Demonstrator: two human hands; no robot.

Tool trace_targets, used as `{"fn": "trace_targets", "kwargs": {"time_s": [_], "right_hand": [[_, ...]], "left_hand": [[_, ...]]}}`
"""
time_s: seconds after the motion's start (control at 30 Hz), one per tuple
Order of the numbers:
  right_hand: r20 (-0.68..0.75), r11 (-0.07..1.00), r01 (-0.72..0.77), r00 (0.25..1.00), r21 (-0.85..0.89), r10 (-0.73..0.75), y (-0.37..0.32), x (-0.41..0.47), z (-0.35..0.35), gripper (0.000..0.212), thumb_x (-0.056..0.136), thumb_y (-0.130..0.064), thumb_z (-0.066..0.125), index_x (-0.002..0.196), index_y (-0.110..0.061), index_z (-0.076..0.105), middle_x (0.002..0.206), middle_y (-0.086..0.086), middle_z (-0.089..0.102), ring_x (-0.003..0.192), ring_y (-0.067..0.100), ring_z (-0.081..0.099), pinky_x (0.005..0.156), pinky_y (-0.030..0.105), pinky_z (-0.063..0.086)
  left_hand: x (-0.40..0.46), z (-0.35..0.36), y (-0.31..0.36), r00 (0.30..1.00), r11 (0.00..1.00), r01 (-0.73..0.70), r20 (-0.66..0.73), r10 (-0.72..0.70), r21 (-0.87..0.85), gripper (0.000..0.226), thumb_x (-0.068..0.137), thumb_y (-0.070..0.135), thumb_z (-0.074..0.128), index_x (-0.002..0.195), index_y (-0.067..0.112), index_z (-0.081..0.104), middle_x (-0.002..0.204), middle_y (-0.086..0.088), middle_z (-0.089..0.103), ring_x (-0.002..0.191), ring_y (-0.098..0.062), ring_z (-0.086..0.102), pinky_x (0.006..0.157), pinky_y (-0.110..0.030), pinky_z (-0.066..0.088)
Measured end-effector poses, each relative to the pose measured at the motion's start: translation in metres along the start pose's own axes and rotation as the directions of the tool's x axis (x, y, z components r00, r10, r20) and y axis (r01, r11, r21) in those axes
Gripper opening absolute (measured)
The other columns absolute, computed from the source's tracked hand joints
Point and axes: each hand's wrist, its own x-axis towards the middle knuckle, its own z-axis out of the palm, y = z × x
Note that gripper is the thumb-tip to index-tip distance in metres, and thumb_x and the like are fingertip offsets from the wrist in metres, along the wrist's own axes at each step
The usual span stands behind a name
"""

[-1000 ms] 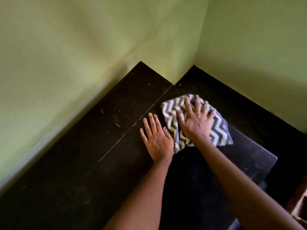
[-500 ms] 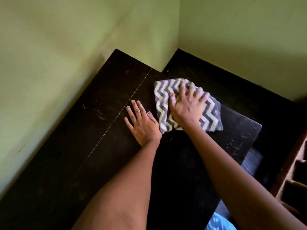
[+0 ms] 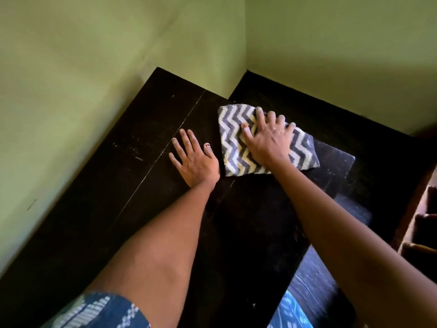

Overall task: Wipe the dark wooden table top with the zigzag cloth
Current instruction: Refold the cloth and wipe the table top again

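The zigzag cloth (image 3: 233, 140), grey, white and pale yellow, lies folded flat near the far right end of the dark wooden table top (image 3: 132, 185). My right hand (image 3: 267, 140) presses down on the cloth with its fingers spread, covering its middle. My left hand (image 3: 194, 159) rests flat on the bare wood just left of the cloth, fingers apart, holding nothing. A thin seam runs lengthwise along the table top to the left of my left hand.
Green walls (image 3: 94, 67) meet in a corner behind the table. The table's right end (image 3: 350, 166) drops off to a dark floor. Brown wooden furniture (image 3: 423, 221) stands at the right edge. Blue patterned fabric (image 3: 290, 311) shows at the bottom.
The view has shifted, so the table and hands sit further left and lower in frame. My right hand stays pressed on the cloth near the table's far end; my left hand stays flat beside it.
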Motion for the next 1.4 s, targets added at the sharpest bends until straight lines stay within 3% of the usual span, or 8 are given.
{"fn": "trace_targets", "kwargs": {"time_s": [0.23, 0.43, 0.6, 0.83, 1.1, 1.17, 1.27, 1.4], "right_hand": [[-0.098, 0.967, -0.252, 0.963, 0.023, 0.253, 0.061, -0.122, 0.006, 0.065, 0.095, -0.058, 0.02, 0.152, -0.029, 0.012, 0.161, 0.009, 0.001, 0.146, 0.037, -0.004, 0.114, 0.061, 0.0], [-0.03, 0.959, -0.281, 0.959, 0.025, 0.282, 0.064, -0.143, 0.012, 0.067, 0.091, -0.059, 0.027, 0.15, -0.03, 0.015, 0.16, 0.01, 0.003, 0.144, 0.04, -0.006, 0.106, 0.069, 0.017], [-0.054, 0.929, -0.366, 0.928, 0.05, 0.369, 0.077, -0.056, -0.011, 0.063, 0.092, -0.059, 0.021, 0.146, -0.028, 0.029, 0.156, 0.013, 0.023, 0.142, 0.042, 0.011, 0.105, 0.071, 0.005], [-0.066, 0.933, -0.337, 0.936, 0.123, 0.347, 0.056, -0.177, 0.02, 0.067, 0.094, -0.054, 0.03, 0.152, -0.024, 0.016, 0.158, 0.016, 0.009, 0.14, 0.046, 0.012, 0.113, 0.061, 0.008], [-0.073, 0.961, -0.275, 0.959, -0.019, 0.273, 0.053, -0.092, 0.008, 0.068, 0.092, -0.057, 0.016, 0.152, -0.024, 0.013, 0.16, 0.013, 0.003, 0.144, 0.042, -0.007, 0.112, 0.062, 0.007], [-0.087, 0.982, -0.184, 0.98, -0.036, 0.181, 0.047, -0.123, 0.012, 0.067, 0.094, -0.058, 0.016, 0.152, -0.024, 0.014, 0.16, 0.012, 0.003, 0.145, 0.04, -0.008, 0.113, 0.062, 0.005], [-0.066, 0.997, -0.074, 0.995, -0.029, 0.072, 0.021, -0.2, 0.03, 0.066, 0.095, -0.057, 0.023, 0.151, -0.023, 0.021, 0.159, 0.014, 0.008, 0.145, 0.039, -0.006, 0.114, 0.06, -0.003], [0.118, 0.945, 0.323, 0.941, -0.05, -0.316, -0.01, -0.252, 0.041, 0.067, 0.095, -0.059, 0.023, 0.152, -0.026, 0.016, 0.16, 0.011, 0.003, 0.144, 0.039, -0.012, 0.113, 0.059, -0.011]], "left_hand": [[-0.093, 0.003, 0.004, 0.908, 0.912, -0.411, 0.083, 0.41, -0.006, 0.058, 0.098, 0.037, 0.014, 0.152, 0.017, 0.008, 0.161, 0.0, 0.002, 0.149, -0.02, 0.002, 0.119, -0.044, 0.004], [-0.12, 0.015, 0.003, 0.932, 0.934, -0.357, 0.074, 0.355, 0.005, 0.062, 0.093, 0.038, 0.007, 0.152, 0.022, 0.011, 0.161, 0.007, 0.004, 0.148, -0.016, 0.005, 0.119, -0.041, 0.008], [-0.12, 0.019, 0.006, 0.928, 0.928, -0.373, 0.028, 0.372, 0.013, 0.057, 0.099, 0.034, 0.026, 0.152, 0.022, 0.01, 0.161, 0.008, 0.003, 0.148, -0.016, 0.002, 0.119, -0.042, 0.007], [-0.114, 0.014, 0.005, 0.921, 0.921, -0.387, 0.07, 0.384, 0.034, 0.067, 0.088, 0.041, -0.001, 0.153, 0.023, 0.008, 0.161, 0.005, 0.001, 0.149, -0.019, 0.002, 0.118, -0.044, 0.007], [-0.115, 0.007, 0.0, 0.889, 0.894, -0.446, 0.094, 0.449, -0.049, 0.062, 0.098, 0.031, 0.031, 0.152, 0.025, 0.003, 0.161, 0.005, -0.004, 0.148, -0.019, -0.004, 0.12, -0.047, 0.003], [-0.126, 0.003, -0.036, 0.943, 0.941, -0.317, 0.062, 0.326, -0.121, 0.055, 0.1, 0.035, 0.029, 0.152, 0.029, 0.011, 0.161, 0.005, 0.004, 0.148, -0.019, 0.004, 0.12, -0.047, 0.005], [-0.156, -0.001, -0.119, 0.974, 0.964, 0.226, 0.023, -0.225, -0.143, 0.055, 0.1, 0.037, 0.026, 0.152, 0.025, 0.015, 0.161, 0.002, 0.009, 0.148, -0.024, 0.005, 0.117, -0.051, 0.004], [-0.164, 0.003, -0.157, 0.977, 0.977, 0.207, 0.064, -0.204, -0.052, 0.057, 0.099, 0.036, 0.026, 0.153, 0.024, 0.011, 0.161, 0.002, 0.003, 0.148, -0.025, 0.001, 0.117, -0.053, 0.004]]}}
